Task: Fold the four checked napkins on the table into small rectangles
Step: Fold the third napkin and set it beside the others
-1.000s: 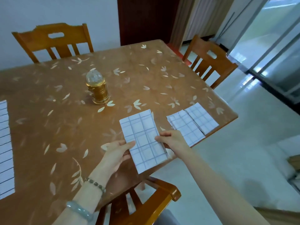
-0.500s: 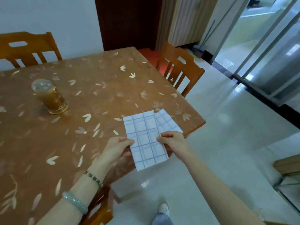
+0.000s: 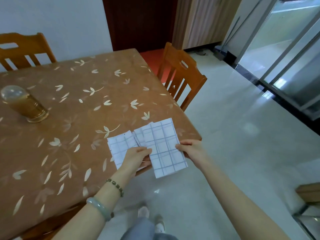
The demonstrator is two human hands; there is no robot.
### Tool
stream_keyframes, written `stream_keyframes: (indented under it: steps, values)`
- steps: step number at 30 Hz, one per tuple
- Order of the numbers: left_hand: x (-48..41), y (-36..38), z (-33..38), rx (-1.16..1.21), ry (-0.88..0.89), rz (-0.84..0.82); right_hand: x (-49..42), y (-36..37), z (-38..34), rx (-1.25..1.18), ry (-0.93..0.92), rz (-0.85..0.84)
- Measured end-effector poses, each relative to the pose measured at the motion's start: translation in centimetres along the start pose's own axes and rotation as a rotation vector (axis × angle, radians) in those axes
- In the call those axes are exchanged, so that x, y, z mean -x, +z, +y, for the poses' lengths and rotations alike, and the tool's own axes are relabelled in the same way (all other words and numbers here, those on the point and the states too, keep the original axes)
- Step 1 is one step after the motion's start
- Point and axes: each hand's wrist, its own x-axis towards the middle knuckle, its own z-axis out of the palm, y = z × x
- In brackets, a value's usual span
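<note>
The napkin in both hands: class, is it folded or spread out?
Folded: the held napkin is a small rectangle, pinched by the left hand and right hand.

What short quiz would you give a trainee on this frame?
1. True or false: the left hand and the right hand both pinch the held napkin.
2. The held napkin hangs over: A) a corner of the table, B) a chair seat, C) the table's middle.
3. What stands at the table's far left?
Key: 1 true; 2 A; 3 the gold lantern.
</note>
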Motion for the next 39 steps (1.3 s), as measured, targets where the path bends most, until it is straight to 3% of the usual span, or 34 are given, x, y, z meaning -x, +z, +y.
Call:
stream_keyframes:
  steps: [5, 9, 20, 27, 32, 39]
  values:
    - [-4.2, 2.6, 0.8, -0.046, 0.017, -0.048, -4.1, -1.9, -0.4, 0.028, 0.035, 0.027]
    - [-8.5, 4.4, 1.2, -0.097, 0.013, 0.005, -8.1, -3.0, -1.0, 0.095, 0.089, -0.01]
    - [-16.0, 9.0, 1.4, -0.174, -0.119, 0.103, -16.6, -4.1, -1.1, 0.588, 0.007, 0.015]
    - [-17.3, 10.8, 0.9, -0.389, -0.088, 0.247, -19.5, -4.7, -0.6, 0.722, -0.037, -0.085]
    - [-17.5, 11.2, 0.2, -0.603, -0.072, 0.328, -20.6, -4.9, -0.1, 1.005, -0.103, -0.247]
    - [-18.1, 12.1, -0.4, -0.909, -0.02, 0.393, -21.2, -5.5, -0.8, 1.163, -0.137, -0.342]
